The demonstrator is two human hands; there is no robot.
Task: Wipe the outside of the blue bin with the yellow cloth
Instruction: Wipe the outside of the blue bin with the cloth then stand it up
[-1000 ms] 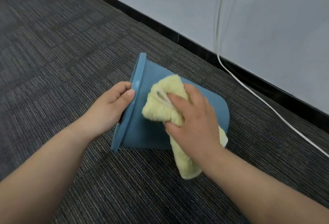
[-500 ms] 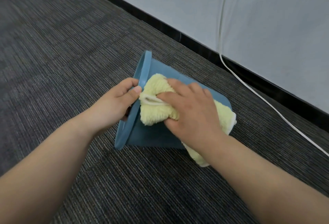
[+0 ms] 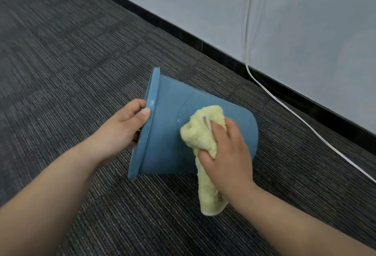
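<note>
The blue bin (image 3: 166, 133) lies on its side on the carpet, its rim facing left and its base to the right. My left hand (image 3: 124, 129) grips the rim, thumb on the outer lip, fingers hidden inside the opening. My right hand (image 3: 225, 154) presses the bunched yellow cloth (image 3: 201, 131) against the bin's upper side wall, near the base end. A loose end of the cloth hangs down past the bin onto the floor below my wrist.
Dark striped carpet (image 3: 71, 72) covers the floor all around. A pale wall (image 3: 284, 11) with a black skirting board (image 3: 203, 42) runs diagonally behind the bin. A white cable (image 3: 247, 52) drops down the wall and trails across the carpet to the right.
My right hand has slid the cloth from beside the rim toward the bin's base end. The left hand keeps its hold on the rim.
</note>
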